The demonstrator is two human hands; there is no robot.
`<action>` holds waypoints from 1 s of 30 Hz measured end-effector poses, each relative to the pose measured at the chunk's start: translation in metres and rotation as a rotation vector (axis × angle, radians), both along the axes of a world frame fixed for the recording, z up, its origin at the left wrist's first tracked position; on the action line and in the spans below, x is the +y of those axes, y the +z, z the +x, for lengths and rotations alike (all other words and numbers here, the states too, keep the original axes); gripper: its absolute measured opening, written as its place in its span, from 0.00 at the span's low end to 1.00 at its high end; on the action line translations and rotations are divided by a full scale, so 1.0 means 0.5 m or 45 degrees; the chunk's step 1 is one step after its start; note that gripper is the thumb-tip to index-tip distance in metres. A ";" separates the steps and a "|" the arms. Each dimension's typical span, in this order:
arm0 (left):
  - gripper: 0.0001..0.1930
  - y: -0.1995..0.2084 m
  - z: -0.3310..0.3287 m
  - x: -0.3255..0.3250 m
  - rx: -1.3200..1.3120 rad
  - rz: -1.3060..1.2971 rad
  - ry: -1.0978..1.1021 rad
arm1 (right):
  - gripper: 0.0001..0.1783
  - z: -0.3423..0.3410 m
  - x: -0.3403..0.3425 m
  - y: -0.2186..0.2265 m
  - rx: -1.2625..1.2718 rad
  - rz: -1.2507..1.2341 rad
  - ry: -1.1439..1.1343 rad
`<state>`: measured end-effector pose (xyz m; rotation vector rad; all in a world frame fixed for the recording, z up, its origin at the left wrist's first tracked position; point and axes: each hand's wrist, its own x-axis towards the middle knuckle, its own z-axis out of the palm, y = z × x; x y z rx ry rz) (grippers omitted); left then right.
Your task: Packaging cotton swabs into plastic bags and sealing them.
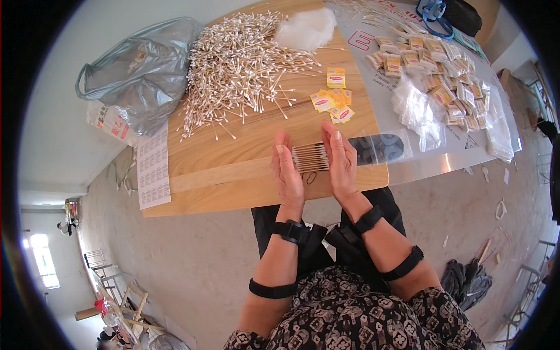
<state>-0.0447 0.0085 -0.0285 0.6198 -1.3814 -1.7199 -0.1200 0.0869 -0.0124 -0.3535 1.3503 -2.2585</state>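
A flat row of cotton swabs (310, 158) lies side by side between my two hands, just above the near edge of the wooden table. My left hand (287, 168) closes on the left tips, and my right hand (342, 164) on the right tips, with both thumbs up. Just below the row a small dark loop (311, 177) rests on the wood. Several yellow-and-white printed cards (333, 100) lie beyond my right hand. A big heap of loose cotton swabs (242, 64) spreads at the far left of the table.
Left of the heap slumps a grey plastic bag (137, 76), near a printed sheet (154, 169) at the table edge (233, 198). Clear plastic sleeves (417, 111) and a pile of filled packets (446, 76) cover the right side. More clear film (306, 29) lies at the back.
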 end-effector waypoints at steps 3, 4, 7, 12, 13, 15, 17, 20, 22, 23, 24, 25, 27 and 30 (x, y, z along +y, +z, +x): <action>0.32 0.009 -0.005 0.013 -0.006 0.037 -0.076 | 0.28 -0.010 0.017 -0.003 -0.046 -0.056 -0.043; 0.31 0.017 -0.008 0.018 -0.032 0.049 -0.115 | 0.27 -0.016 0.025 -0.004 -0.052 -0.074 -0.057; 0.31 0.044 0.005 0.029 -0.426 -0.083 -0.167 | 0.23 -0.032 0.059 -0.004 0.206 0.202 0.023; 0.34 0.074 0.051 0.042 -1.099 -1.422 -0.365 | 0.22 -0.051 0.131 0.020 1.371 0.777 0.191; 0.35 0.079 0.057 0.049 -1.281 -1.490 -0.503 | 0.23 -0.051 0.136 0.021 1.661 0.879 0.214; 0.36 0.079 0.055 0.052 -1.296 -1.496 -0.502 | 0.24 -0.054 0.131 0.008 1.740 0.942 0.213; 0.37 0.076 0.052 0.054 -1.309 -1.503 -0.498 | 0.24 -0.053 0.127 -0.003 1.823 1.003 0.211; 0.37 0.070 0.049 0.054 -1.314 -1.549 -0.478 | 0.24 -0.049 0.124 -0.004 1.772 0.986 0.199; 0.38 0.071 0.050 0.055 -1.289 -1.541 -0.464 | 0.29 -0.044 0.129 0.006 1.818 1.027 0.267; 0.38 0.073 0.054 0.054 -1.291 -1.541 -0.462 | 0.29 -0.041 0.133 0.014 1.819 1.025 0.269; 0.38 0.077 0.060 0.051 -1.291 -1.543 -0.488 | 0.33 -0.038 0.138 0.024 1.854 1.089 0.354; 0.37 0.077 0.059 0.050 -1.277 -1.547 -0.523 | 0.37 -0.039 0.146 0.029 1.885 1.170 0.433; 0.38 0.071 0.062 0.038 -1.228 -1.496 -0.555 | 0.41 -0.036 0.151 0.018 1.870 1.209 0.469; 0.36 0.058 0.075 0.030 -1.091 -1.330 -0.453 | 0.47 -0.035 0.147 0.028 1.869 1.262 0.532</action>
